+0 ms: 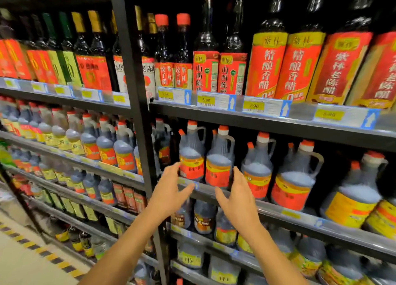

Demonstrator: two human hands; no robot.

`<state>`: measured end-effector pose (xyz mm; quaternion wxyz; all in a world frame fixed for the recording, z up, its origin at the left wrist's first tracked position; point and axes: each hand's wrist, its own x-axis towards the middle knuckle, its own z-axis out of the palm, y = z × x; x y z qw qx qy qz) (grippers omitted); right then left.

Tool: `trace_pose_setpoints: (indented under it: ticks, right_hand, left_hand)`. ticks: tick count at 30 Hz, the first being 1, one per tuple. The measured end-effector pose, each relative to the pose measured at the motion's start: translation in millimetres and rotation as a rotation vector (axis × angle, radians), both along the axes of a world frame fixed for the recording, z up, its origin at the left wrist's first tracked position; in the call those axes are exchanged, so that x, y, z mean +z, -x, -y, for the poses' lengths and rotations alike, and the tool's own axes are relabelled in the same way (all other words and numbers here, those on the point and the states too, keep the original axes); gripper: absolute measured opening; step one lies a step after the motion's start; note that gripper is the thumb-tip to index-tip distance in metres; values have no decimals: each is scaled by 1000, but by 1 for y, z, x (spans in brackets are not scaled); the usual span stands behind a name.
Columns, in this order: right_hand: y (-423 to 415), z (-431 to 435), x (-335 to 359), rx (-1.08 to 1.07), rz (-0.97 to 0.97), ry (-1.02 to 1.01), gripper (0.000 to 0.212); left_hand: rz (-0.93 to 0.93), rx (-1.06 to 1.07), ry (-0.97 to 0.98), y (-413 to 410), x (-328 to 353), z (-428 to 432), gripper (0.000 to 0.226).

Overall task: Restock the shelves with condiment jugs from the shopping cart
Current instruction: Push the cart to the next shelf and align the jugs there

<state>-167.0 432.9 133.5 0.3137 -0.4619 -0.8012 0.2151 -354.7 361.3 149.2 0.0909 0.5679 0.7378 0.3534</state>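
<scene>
Spread and empty, left hand [169,191] and right hand [239,195] are held before jugs [218,169]. Judged heavy, slick: best taken by handle [232,144], base supported.

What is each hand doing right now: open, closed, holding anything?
Left hand: open, fingers spread, holding nothing, in front of a dark handled plastic jug with an orange label.
Right hand: open, holding nothing.
</scene>
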Motion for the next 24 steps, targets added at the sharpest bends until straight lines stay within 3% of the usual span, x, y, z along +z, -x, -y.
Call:
trace_pose_setpoints:
  ticks: [4,8,14,19,24]
  right_hand:
    - [23,-6,-2,-36,-107,80,98]
    - [43,-13,-3,-104,-215,154,103]
    - [66,-22,-10,-280,-316,105,106]
    - [71,-30,-15,-389,-308,31,93]
    - [64,-34,-18,-287,-346,87,66]
  left_hand:
    - [218,51,-48,13,-4,-34,99]
    - [298,72,-89,25,-14,-63,116]
    - [260,142,-170,26,-21,-83,103]
    - [280,102,-200,38,-28,-90,100]
    - [341,-27,-174,55,-34,-85,90]
